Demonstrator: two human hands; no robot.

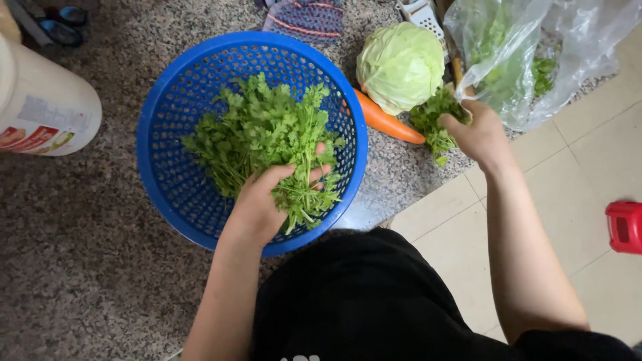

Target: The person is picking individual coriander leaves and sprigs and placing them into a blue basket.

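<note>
A round blue perforated basket sits on the speckled granite counter and holds a heap of leafy green herbs. My left hand reaches into the basket and grips a bunch of those herbs at their stems. My right hand is out to the right, closed on a smaller bunch of green herbs at the mouth of a clear plastic bag with more greens inside.
A pale green cabbage and an orange carrot lie between the basket and the bag. A large white bottle lies at the left. A striped cloth is at the back. Tiled floor and a red object are at the right.
</note>
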